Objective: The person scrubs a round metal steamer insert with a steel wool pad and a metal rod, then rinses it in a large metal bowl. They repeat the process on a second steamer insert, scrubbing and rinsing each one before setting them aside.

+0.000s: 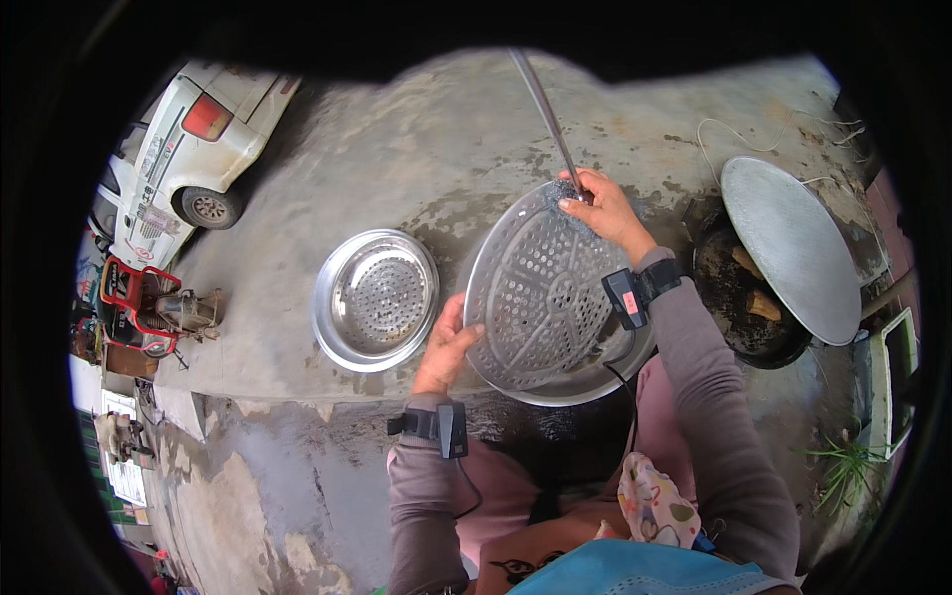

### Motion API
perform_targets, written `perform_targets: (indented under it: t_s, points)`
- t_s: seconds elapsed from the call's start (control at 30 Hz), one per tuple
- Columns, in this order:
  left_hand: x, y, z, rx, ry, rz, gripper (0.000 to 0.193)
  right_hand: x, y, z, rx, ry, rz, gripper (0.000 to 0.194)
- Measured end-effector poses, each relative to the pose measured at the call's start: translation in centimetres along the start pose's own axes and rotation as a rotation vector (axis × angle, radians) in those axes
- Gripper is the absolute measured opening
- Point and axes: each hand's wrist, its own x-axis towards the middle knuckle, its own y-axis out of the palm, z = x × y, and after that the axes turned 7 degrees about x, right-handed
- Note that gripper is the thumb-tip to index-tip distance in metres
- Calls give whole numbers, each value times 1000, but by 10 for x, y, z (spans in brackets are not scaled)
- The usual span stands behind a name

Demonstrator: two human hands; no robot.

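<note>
A round, perforated aluminium steamer tray (520, 338) is tilted up in front of me over a wide metal basin (587, 394). My left hand (446, 346) grips its left rim, thumb on the upper face. At the far rim, my right hand (606, 212) presses a grey steel-wool scourer (565, 195) against the metal. Beside the right fingers, a thin metal pole (547, 111) runs up towards the top of the picture; I cannot tell whether the hand touches it. The basin is partly hidden under the tray.
To the left, a shiny perforated steamer pan (378, 301) sits on wet concrete (327, 178). On the right, a large round metal lid (792, 249) leans over a blackened wok (751, 342) containing brown pieces. A white vehicle (216, 141) and a red-framed machine (152, 309) stand far left.
</note>
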Motion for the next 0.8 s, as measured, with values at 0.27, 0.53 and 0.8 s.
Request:
perform_targets:
  t_s: [0.27, 0.53, 0.8]
  points:
    - [18, 4, -6, 74, 39, -106, 61, -48, 95, 68, -267, -330, 69, 23]
    - [5, 12, 7, 26, 57, -108, 54, -30, 103, 35, 133, 234, -271, 14]
    - [-1, 31, 3, -79, 2, -137, 54, -37, 100, 47, 508, 387, -262, 21]
